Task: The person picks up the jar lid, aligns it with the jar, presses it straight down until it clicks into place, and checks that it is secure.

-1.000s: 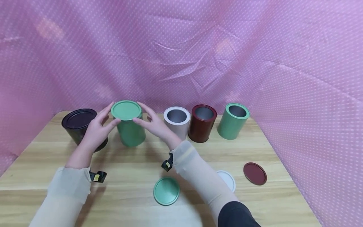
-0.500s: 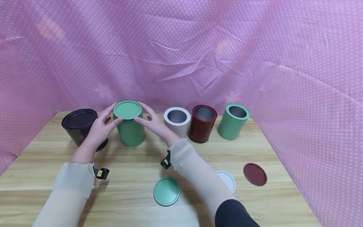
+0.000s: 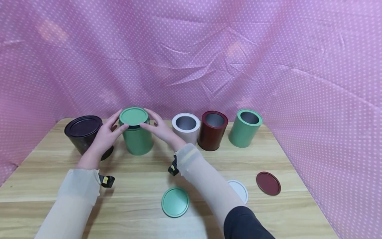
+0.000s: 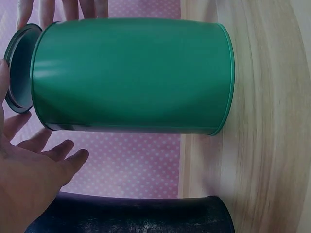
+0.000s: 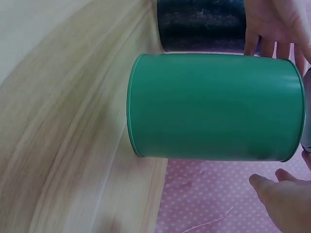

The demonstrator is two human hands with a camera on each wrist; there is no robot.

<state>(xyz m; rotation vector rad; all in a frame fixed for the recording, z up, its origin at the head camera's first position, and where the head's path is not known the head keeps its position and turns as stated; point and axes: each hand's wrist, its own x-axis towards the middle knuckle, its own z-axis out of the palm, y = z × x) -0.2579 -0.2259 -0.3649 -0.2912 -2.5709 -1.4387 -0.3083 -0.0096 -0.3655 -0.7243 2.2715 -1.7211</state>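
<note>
A dark green tin [image 3: 138, 141] stands upright on the wooden table [image 3: 140, 172] at the back left. A green lid [image 3: 133, 116] sits over its mouth, slightly tilted and with a gap at the rim. My left hand [image 3: 117, 122] pinches the lid's left edge and my right hand [image 3: 147, 119] pinches its right edge. The left wrist view shows the green tin [image 4: 131, 75] with the lid [image 4: 17, 68] just off its top. The right wrist view shows the same tin [image 5: 214, 107] and my right hand's fingers [image 5: 279, 199] below it.
A black lidded tin [image 3: 83, 132] stands close to my left hand. Open tins in white [image 3: 186, 127], dark red [image 3: 213, 131] and light green [image 3: 245, 127] line the back. Loose lids lie near the front: green [image 3: 175, 201], white [image 3: 240, 190], dark red [image 3: 268, 183]. Pink cloth walls surround the table.
Both forearms have shifted slightly forward. The lid stays between the fingertips over the tin's mouth, barely moved.
</note>
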